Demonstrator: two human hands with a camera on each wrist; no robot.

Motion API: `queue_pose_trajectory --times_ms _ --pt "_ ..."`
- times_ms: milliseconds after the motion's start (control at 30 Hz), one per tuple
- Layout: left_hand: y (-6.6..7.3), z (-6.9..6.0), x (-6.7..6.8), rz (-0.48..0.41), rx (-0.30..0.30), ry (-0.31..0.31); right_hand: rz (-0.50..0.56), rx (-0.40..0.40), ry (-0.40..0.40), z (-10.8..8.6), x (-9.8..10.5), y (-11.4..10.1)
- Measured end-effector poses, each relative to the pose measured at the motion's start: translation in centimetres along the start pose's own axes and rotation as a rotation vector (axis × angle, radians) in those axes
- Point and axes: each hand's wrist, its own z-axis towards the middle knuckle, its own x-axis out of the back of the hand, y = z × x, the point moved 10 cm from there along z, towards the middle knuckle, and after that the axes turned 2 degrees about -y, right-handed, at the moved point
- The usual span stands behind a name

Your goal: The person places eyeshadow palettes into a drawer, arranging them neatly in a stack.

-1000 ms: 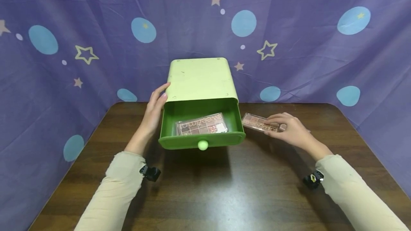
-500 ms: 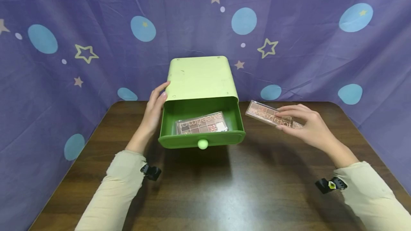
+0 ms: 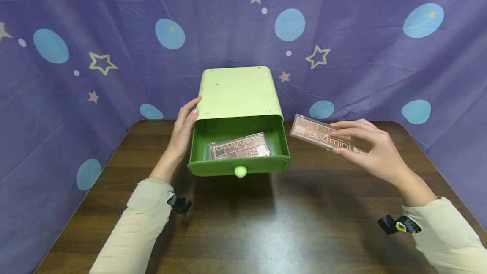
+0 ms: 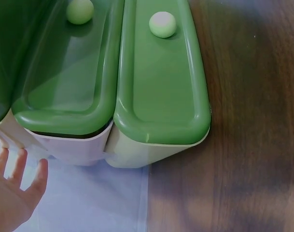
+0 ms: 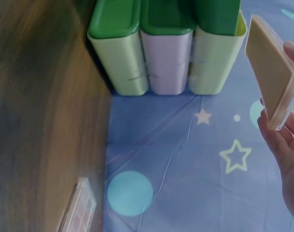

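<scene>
In the head view my right hand (image 3: pixel 374 149) pinches an eyeshadow palette (image 3: pixel 317 132) with a clear lid, held above the table to the right of the drawer box. The right wrist view shows the beige side of this palette (image 5: pixel 270 67). A similar palette (image 3: pixel 239 147) lies in the pulled-out green top drawer (image 3: pixel 266 165), leaning a little. My left hand (image 3: pixel 180 136) rests on the left side of the pale green drawer box (image 3: pixel 237 92), its fingers nearly straight. The left wrist view shows only part of that left hand (image 4: pixel 16 188).
Below the top drawer, the middle drawer (image 4: pixel 67 82) and bottom drawer (image 4: pixel 163 82) of the stack are closed, with round knobs. Another palette (image 5: pixel 79 208) lies on the wooden table (image 3: pixel 236 231) at the right. A purple patterned cloth (image 3: pixel 236 24) hangs behind.
My right hand has lifted the palette off the table, moving up and to the right with it. The left hand and the drawer have stayed in place.
</scene>
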Motion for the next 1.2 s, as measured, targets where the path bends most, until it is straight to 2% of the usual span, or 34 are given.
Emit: queue_pose_trajectory --times_ms 233,333,600,833,1200 --pt "-0.2 0.1 0.0 -0.017 0.008 0.002 0.068 0.107 -0.012 1.0 -0.7 -1.9" --pt "-0.2 0.1 0.0 -0.023 0.007 0.001 0.066 0.125 -0.029 1.3 -1.3 -2.1" --pt "-0.1 0.1 -0.1 -0.033 0.002 0.000 0.073 0.129 -0.066 1.9 -3.3 -1.2" --pt "-0.1 0.0 -0.1 -0.035 0.003 0.004 0.098 0.155 -0.113 3.1 -5.2 -2.2" --pt "-0.3 0.1 0.0 -0.034 0.016 0.001 0.095 0.135 -0.174 5.3 -8.5 -3.3"
